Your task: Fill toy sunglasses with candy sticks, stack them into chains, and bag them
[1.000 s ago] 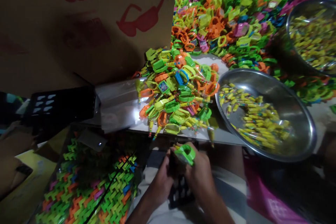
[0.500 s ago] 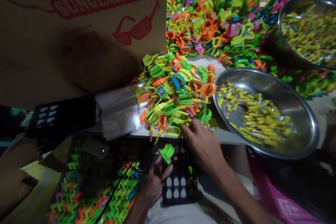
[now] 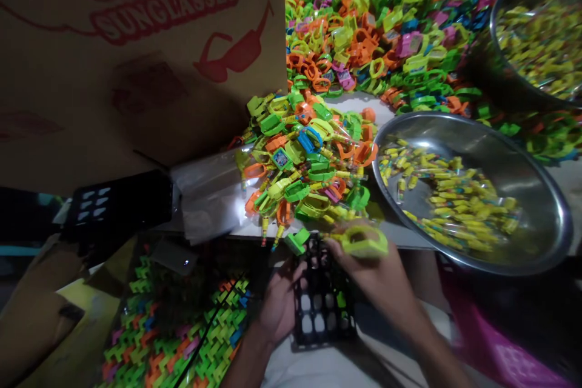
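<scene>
Nearest, at the bottom left, lies a clear bag of zigzag plastic pieces [image 3: 182,327] in green, orange and pink. Beside it a black grid tray [image 3: 321,303] sits in the person's lap. The left hand [image 3: 279,303] grips the tray's left edge, fingers curled on it, and a green plastic piece [image 3: 297,240] shows just above the fingertips (whether they touch it I cannot tell). The right hand [image 3: 377,273] has its fingers pinched on a yellow-green toy ring [image 3: 364,241] above the tray.

Beyond the hands, a heap of toy rings [image 3: 304,163] lies on a white table [image 3: 391,233] beside 1 steel bowl [image 3: 552,236] of small yellow pieces. Farther off stands a brown carton [image 3: 136,60] printed in red "SUNGLASSES" with a sunglasses drawing, and a 2nd bowl [image 3: 498,18] sits among more rings.
</scene>
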Available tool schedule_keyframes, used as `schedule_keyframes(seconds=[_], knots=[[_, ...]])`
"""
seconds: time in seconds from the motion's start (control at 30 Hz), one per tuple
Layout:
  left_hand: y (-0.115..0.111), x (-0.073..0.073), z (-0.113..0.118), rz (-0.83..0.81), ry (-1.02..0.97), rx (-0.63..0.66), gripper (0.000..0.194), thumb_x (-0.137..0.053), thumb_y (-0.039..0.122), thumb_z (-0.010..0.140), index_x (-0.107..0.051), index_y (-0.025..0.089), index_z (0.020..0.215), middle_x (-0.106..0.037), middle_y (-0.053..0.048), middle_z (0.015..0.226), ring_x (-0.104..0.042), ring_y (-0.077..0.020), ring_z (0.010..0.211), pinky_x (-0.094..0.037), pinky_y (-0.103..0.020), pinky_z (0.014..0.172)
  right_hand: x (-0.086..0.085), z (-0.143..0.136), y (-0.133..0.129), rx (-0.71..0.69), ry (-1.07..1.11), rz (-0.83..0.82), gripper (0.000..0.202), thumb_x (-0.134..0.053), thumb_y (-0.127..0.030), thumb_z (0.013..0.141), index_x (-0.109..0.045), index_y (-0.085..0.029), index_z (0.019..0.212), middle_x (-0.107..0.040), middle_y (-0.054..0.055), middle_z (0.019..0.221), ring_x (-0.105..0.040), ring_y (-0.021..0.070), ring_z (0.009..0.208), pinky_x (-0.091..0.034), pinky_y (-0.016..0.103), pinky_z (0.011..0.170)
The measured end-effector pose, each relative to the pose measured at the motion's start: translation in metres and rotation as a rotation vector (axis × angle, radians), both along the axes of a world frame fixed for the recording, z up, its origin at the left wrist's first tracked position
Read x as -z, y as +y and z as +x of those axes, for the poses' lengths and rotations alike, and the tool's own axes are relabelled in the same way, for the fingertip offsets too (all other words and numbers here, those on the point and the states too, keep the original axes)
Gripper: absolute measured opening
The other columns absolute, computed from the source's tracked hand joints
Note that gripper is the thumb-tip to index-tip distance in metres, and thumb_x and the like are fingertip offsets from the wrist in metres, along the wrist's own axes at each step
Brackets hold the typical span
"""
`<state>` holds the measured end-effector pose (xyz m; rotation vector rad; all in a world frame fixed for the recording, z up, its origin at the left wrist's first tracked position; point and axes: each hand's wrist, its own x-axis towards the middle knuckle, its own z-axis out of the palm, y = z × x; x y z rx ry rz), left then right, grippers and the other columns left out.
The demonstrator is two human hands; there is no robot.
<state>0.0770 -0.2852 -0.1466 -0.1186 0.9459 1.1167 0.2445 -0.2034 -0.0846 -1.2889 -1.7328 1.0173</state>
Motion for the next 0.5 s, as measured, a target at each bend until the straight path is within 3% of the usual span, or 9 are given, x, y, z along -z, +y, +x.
schedule_keyframes(seconds=[0.1,0.17,0.3,0.5], knots=[[-0.001,0.004,0.002,0.046,-0.007,-0.006,0.052,-0.103,0.038,0.067,-0.084,0.020,0.111,-0.084,-0.009,0.113,-0.072,-0.0325,0.127,-0.050,-0.048,0.120,0.008,-0.015,-0.021,-0.009,0.132,-0.194,0.016,-0.076,-0.036,0.097,-0.071,-0.021,0.094,-0.079,0.003,0.085,-0.075,0.0189,0.073,-0.057,0.024,0.066],[-0.002,0.008,0.003,0.051,0.025,-0.034,0.051,-0.106,0.041,0.061,-0.086,0.022,0.104,-0.085,-0.008,0.111,-0.071,-0.0338,0.130,-0.044,-0.050,0.125,0.015,-0.024,-0.029,-0.043,0.127,-0.238,0.018,-0.074,-0.037,0.096,-0.070,-0.020,0.090,-0.078,0.003,0.081,-0.074,0.0180,0.069,-0.054,0.023,0.063],[-0.005,0.014,0.005,0.015,0.130,-0.074,0.047,-0.108,0.041,0.055,-0.086,0.024,0.094,-0.086,-0.005,0.107,-0.071,-0.0305,0.129,-0.037,-0.045,0.129,0.023,-0.029,-0.031,-0.052,0.045,-0.191,0.017,-0.068,-0.033,0.096,-0.062,-0.022,0.084,-0.070,-0.002,0.073,-0.067,0.0149,0.063,-0.047,0.020,0.058],[-0.002,0.009,0.006,0.006,0.106,-0.079,0.052,-0.108,0.043,0.054,-0.085,0.021,0.095,-0.086,-0.008,0.109,-0.074,-0.0334,0.124,-0.046,-0.048,0.123,0.019,-0.026,-0.030,-0.131,-0.050,-0.100,0.012,-0.058,-0.024,0.099,-0.057,-0.024,0.087,-0.067,-0.002,0.077,-0.065,0.0145,0.065,-0.044,0.020,0.061]])
